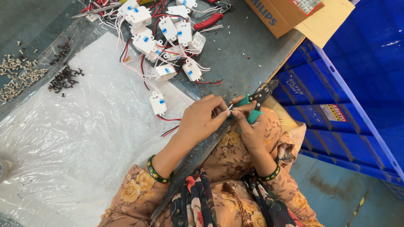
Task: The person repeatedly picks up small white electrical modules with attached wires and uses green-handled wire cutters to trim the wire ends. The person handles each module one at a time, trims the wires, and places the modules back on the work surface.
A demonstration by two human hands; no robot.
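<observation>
— What are the hands doing right now?

— The left hand [201,118] is pinching the end of a thin white wire [229,108] between thumb and fingertips, right at the table's front edge [202,147]. The right hand [248,126] is wrapping around the teal handles of a pair of wire cutters [257,101], fingers curled tight, and its thumb and forefinger are meeting the same wire end. The black tip of the tool is pointing up and away, out past the edge, over the gap beside the blue crates [336,96].

— Where is the wire lying?

— Between the two hands, just over the table's lip. Which unit it is running to, I cannot tell.

— How much room is there around the hands?

— To their left a clear plastic sheet [84,138] is lying wide and mostly bare. One small white driver unit [158,103] with red and black leads is sitting on it, near the left hand but apart from it. Farther up, a heap of white driver units [164,38] with tangled wires is crowding the grey tabletop, with red-handled pliers [209,21] beside it.

— And the far edges?

— Piles of silver screws [19,75] and black screws [63,77] are lying at the left, well apart from the hands. A cardboard box [282,12] is overhanging the table's right edge, above the crates.
</observation>
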